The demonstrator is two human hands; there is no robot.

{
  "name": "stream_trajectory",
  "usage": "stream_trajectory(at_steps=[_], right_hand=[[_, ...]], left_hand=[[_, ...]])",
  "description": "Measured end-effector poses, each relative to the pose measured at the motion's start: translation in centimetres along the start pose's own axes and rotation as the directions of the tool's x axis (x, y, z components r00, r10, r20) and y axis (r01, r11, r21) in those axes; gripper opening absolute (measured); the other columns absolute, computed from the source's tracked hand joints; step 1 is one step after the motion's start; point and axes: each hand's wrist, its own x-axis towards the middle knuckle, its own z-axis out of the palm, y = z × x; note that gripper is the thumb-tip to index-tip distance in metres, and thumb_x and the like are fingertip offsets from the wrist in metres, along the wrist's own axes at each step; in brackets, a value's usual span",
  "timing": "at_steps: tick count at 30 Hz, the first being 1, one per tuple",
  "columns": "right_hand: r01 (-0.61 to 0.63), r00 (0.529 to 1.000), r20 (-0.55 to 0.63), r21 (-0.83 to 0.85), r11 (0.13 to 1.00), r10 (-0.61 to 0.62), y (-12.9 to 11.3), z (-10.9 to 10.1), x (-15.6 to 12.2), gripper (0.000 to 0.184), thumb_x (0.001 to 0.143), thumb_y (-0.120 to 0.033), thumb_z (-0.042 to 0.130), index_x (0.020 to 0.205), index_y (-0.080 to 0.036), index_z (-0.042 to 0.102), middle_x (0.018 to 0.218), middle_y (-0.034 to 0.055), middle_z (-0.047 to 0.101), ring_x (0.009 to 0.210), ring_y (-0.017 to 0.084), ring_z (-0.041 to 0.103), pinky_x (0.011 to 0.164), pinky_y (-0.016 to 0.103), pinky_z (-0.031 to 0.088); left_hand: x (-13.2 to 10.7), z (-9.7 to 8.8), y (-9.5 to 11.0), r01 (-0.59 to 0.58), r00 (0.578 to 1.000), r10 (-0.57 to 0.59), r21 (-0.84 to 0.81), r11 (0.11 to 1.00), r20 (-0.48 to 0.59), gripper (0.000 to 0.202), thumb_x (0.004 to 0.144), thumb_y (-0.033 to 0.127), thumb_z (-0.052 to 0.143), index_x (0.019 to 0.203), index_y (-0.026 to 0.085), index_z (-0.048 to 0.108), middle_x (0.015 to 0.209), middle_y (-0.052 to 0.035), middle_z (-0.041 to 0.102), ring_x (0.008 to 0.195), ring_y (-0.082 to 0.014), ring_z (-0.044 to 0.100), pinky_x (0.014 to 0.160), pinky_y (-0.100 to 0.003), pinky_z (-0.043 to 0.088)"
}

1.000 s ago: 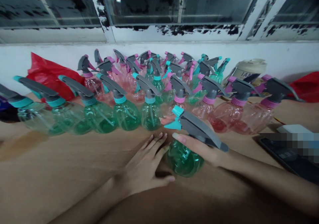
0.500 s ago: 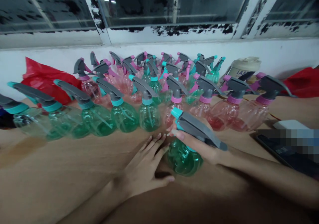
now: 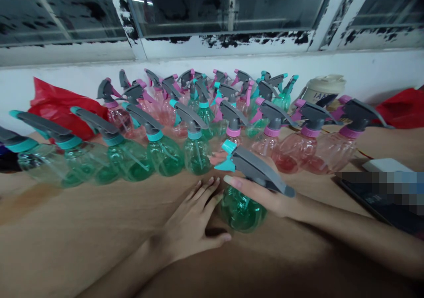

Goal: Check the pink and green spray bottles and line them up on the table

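My right hand (image 3: 265, 196) is wrapped around the neck of a green spray bottle (image 3: 243, 212) with a grey head and turquoise nozzle and trigger. The thumb lies across the near side, and the other fingers reach around behind the head, past the trigger. The bottle is near the front of the table, a little tilted. My left hand (image 3: 194, 223) rests flat on the wooden table (image 3: 82, 236), fingers spread, beside the bottle's left side. Behind both hands runs a row of green spray bottles (image 3: 165, 154) on the left and pink spray bottles (image 3: 294, 152) on the right.
More pink and green spray bottles crowd behind the front row. A red plastic bag (image 3: 62, 108) lies at the back left, another red bag (image 3: 404, 108) at the far right. A pale tub (image 3: 323, 88) stands by the wall. A dark phone (image 3: 374, 205) lies at right.
The fingers of my right hand have opened away from the trigger, which now sticks out. The held bottle has shifted slightly left. My left hand stays in place.
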Motion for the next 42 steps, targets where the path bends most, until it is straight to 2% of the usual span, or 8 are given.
stream_trajectory(at_steps=[11,19,28,32,35,37,39,42], right_hand=[[0.007,1.0,-0.003,0.051,0.999,-0.007,-0.6,0.4,0.1,0.027,0.083,-0.037,0.062,0.108,-0.026,0.064,0.078,-0.0005,0.062,0.063,0.015,0.058,0.058,0.03,0.048],[0.067,0.997,0.041,0.1,0.993,-0.072,-2.6,5.5,1.3,0.031,0.081,-0.036,0.063,0.108,-0.022,0.062,0.087,0.0022,0.066,0.082,0.019,0.064,0.073,0.033,0.052],[0.098,0.967,0.199,0.297,0.95,-0.162,-5.8,16.5,4.4,0.037,0.077,-0.037,0.065,0.11,-0.021,0.057,0.1,0.0064,0.064,0.077,0.017,0.063,0.066,0.031,0.054],[0.174,0.923,0.307,0.21,0.962,-0.234,-7.0,20.4,6.5,0.047,0.074,-0.044,0.068,0.113,-0.021,0.056,0.104,0.0073,0.065,0.089,0.02,0.063,0.077,0.035,0.053],[0.29,0.816,0.504,0.067,0.955,-0.284,-7.9,21.4,8.7,0.069,0.07,-0.05,0.07,0.127,-0.017,0.05,0.127,0.0132,0.057,0.115,0.026,0.054,0.094,0.039,0.047],[0.345,0.733,0.635,-0.035,0.938,-0.246,-8.5,21.2,10.4,0.085,0.065,-0.057,0.072,0.134,-0.015,0.046,0.138,0.0155,0.049,0.125,0.03,0.047,0.099,0.042,0.043],[0.397,0.65,0.741,-0.14,0.907,-0.17,-9.3,20.9,12.1,0.077,0.066,-0.058,0.07,0.128,-0.015,0.055,0.13,0.0148,0.058,0.12,0.032,0.052,0.093,0.043,0.046],[0.38,0.739,0.662,-0.256,0.889,-0.125,-10.7,20.9,14.7,0.052,0.076,-0.052,0.064,0.113,-0.016,0.066,0.108,0.0115,0.07,0.096,0.027,0.065,0.079,0.039,0.05]], left_hand=[[0.2,-0.3,0.2,0.04,0.998,-0.039,-0.019,0.999,0.046,0.085,0.08,0.059,0.059,0.141,0.006,0.032,0.144,-0.022,0.039,0.135,-0.0377,0.033,0.108,-0.054,0.031],[-5.0,-1.4,0.7,0.195,0.963,-0.225,-0.193,0.962,-0.147,0.085,0.075,0.054,0.067,0.14,0.02,0.024,0.134,-0.0159,0.048,0.123,-0.0362,0.047,0.1,-0.053,0.042],[-14.3,-4.1,0.6,0.426,0.755,-0.495,-0.251,0.869,-0.43,0.075,0.081,0.053,0.065,0.14,0.029,0.026,0.124,-0.0081,0.055,0.113,-0.0317,0.055,0.092,-0.046,0.05],[-18.2,-5.2,-1.3,0.492,0.716,-0.55,-0.248,0.834,-0.43,0.062,0.083,0.05,0.064,0.134,0.028,0.037,0.132,-0.0084,0.049,0.12,-0.0315,0.048,0.099,-0.049,0.043],[-21.1,-6.7,-3.3,0.544,0.669,-0.598,-0.257,0.798,-0.442,0.051,0.084,0.052,0.062,0.125,0.027,0.046,0.127,-0.0084,0.051,0.119,-0.031,0.049,0.097,-0.048,0.045],[-23.1,-7.8,-4.9,0.61,0.597,-0.667,-0.287,0.738,-0.447,0.05,0.082,0.054,0.062,0.12,0.025,0.049,0.117,-0.0087,0.056,0.108,-0.0301,0.056,0.09,-0.047,0.048],[-24.8,-8.8,-6.9,0.659,0.526,-0.703,-0.293,0.693,-0.479,0.052,0.078,0.058,0.064,0.114,0.023,0.052,0.111,-0.009,0.059,0.103,-0.0317,0.059,0.089,-0.05,0.047],[-26.8,-10.0,-10.4,0.653,0.447,-0.723,-0.36,0.666,-0.527,0.059,0.072,0.059,0.066,0.114,0.021,0.05,0.11,-0.009,0.062,0.103,-0.0312,0.059,0.089,-0.049,0.047]])
